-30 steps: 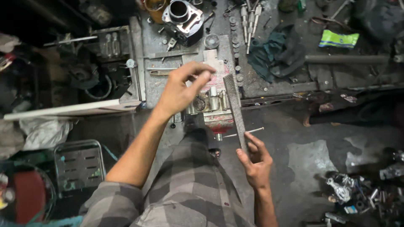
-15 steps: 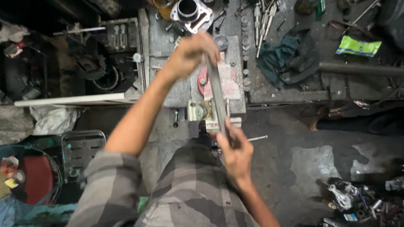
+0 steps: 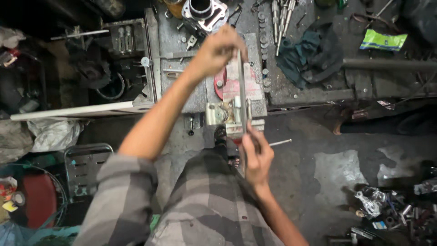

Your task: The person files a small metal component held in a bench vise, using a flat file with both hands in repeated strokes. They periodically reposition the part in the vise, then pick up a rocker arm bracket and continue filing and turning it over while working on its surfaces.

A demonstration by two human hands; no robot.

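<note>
Head view: two hands, left hand (image 3: 219,49) and right hand (image 3: 257,152), each grip closed on one flat file (image 3: 241,93), probably over vise (image 3: 230,114).

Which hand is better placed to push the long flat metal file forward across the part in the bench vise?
Probably right hand: it grips the file's near end; left hand only steadies the far tip.
</note>
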